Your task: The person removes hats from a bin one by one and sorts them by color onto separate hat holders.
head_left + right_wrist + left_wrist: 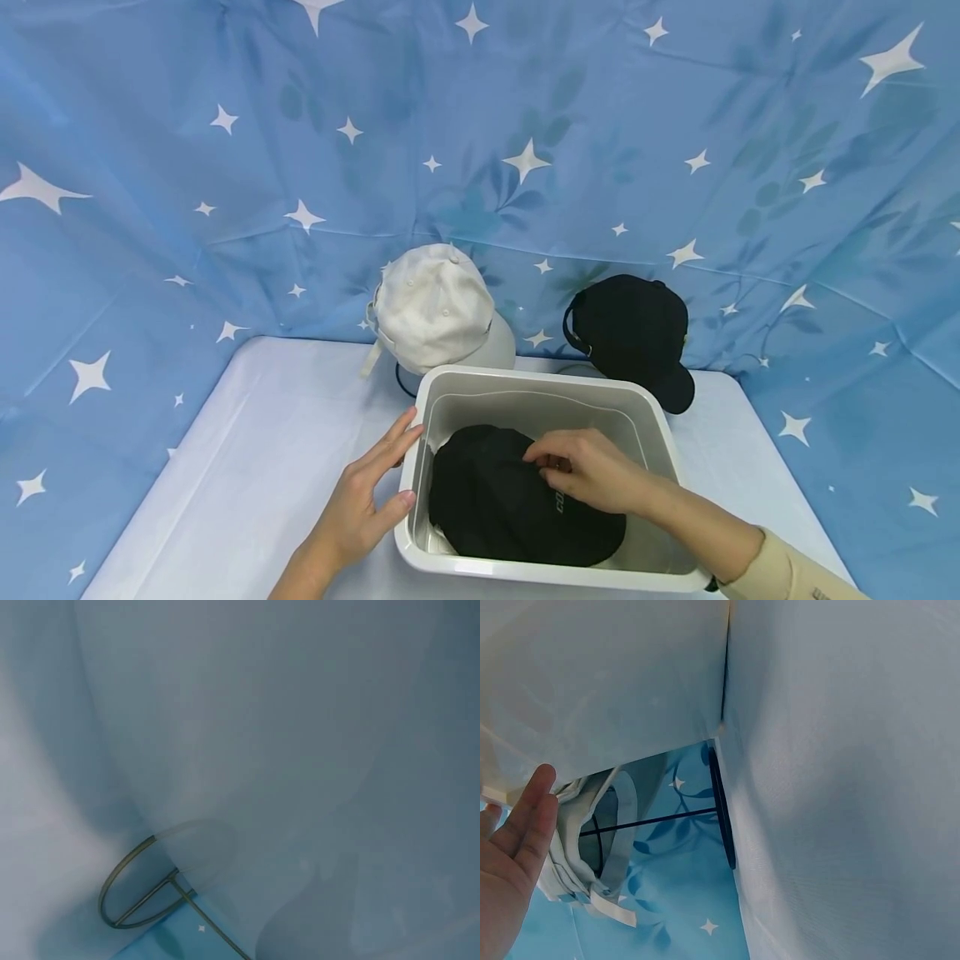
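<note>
A black cap (510, 500) with grey lettering lies inside the pale plastic bin (540, 572) in the head view. My right hand (592, 471) reaches into the bin, its thumb and curled fingers pinching the top of the cap; the lower fingers are partly hidden. At the bin's left rim my left hand (360, 500) rests with its fingers spread and fairly straight. The left wrist view shows the left fingers (532, 817) against the outer wall of the bin (607, 682). In the right wrist view my right hand is out of sight.
Behind the bin a white cap (435, 308) and another black cap (630, 333) sit raised. A wire stand (660, 819) with a round base holds the white one. Another wire stand's ring (112, 885) shows low in the right wrist view. A starry blue curtain (420, 108) surrounds the white table (225, 467).
</note>
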`<move>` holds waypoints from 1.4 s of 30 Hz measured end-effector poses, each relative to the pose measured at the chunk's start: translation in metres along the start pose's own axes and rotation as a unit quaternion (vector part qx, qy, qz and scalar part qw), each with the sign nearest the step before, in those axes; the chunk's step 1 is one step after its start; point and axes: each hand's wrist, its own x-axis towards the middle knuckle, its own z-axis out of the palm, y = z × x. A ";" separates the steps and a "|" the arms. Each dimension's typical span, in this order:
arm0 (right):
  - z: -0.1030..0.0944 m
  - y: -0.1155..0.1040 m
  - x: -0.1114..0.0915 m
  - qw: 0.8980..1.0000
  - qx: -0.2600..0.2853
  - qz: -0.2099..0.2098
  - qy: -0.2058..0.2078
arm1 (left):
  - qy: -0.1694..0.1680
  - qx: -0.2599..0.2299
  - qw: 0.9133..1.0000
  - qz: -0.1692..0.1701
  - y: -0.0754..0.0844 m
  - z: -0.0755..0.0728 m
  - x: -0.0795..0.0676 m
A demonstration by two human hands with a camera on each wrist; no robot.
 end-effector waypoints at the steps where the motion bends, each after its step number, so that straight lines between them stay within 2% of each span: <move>1: 0.000 0.000 0.000 1.000 -0.001 -0.001 0.005 | 0.001 0.000 1.000 -0.001 0.000 0.000 0.000; 7: -0.002 0.002 -0.001 0.999 -0.013 -0.033 0.037 | 0.002 0.002 1.000 -0.002 0.000 0.000 -0.001; 14: -0.007 0.003 -0.004 0.997 -0.003 -0.058 0.055 | 0.002 -0.001 1.000 0.000 -0.001 -0.001 -0.001; 24: -0.018 -0.002 -0.013 0.997 0.013 -0.035 0.062 | -0.003 -0.005 1.000 -0.003 -0.002 0.001 -0.001; 33: -0.036 -0.011 -0.016 0.995 0.002 -0.050 0.090 | -0.005 0.000 1.000 -0.010 -0.003 0.000 -0.002; 42: -0.051 -0.014 -0.017 0.993 -0.008 -0.057 0.100 | -0.007 0.000 1.000 -0.009 -0.002 0.000 -0.002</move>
